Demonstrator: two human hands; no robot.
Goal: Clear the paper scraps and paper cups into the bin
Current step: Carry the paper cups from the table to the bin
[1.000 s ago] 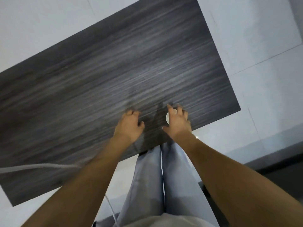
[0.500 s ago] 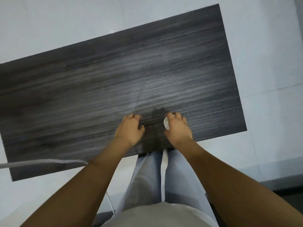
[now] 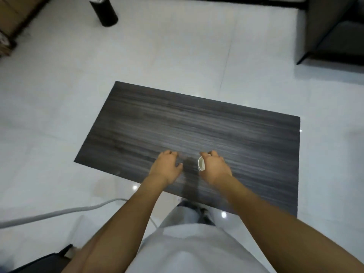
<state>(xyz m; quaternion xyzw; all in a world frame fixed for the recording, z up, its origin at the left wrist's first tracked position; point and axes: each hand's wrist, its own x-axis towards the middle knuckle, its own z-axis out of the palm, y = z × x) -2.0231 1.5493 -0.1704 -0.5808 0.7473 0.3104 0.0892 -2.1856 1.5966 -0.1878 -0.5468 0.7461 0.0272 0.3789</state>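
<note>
From my remote feed I log the right hand (image 3: 214, 166) with fingers curled round a white paper cup (image 3: 201, 163), the cup lying on its side with its mouth turned toward the left hand (image 3: 166, 166), which hovers just beside it over the near edge of the dark wood-grain table (image 3: 197, 125), fingers loosely bent and holding nothing. The black bin (image 3: 105, 11) stands well apart on the pale tiled floor (image 3: 177, 46) at far left (white scraps show at its rim, detail too small to tell); a grey cable (image 3: 59, 213) runs along the floor near left.
</note>
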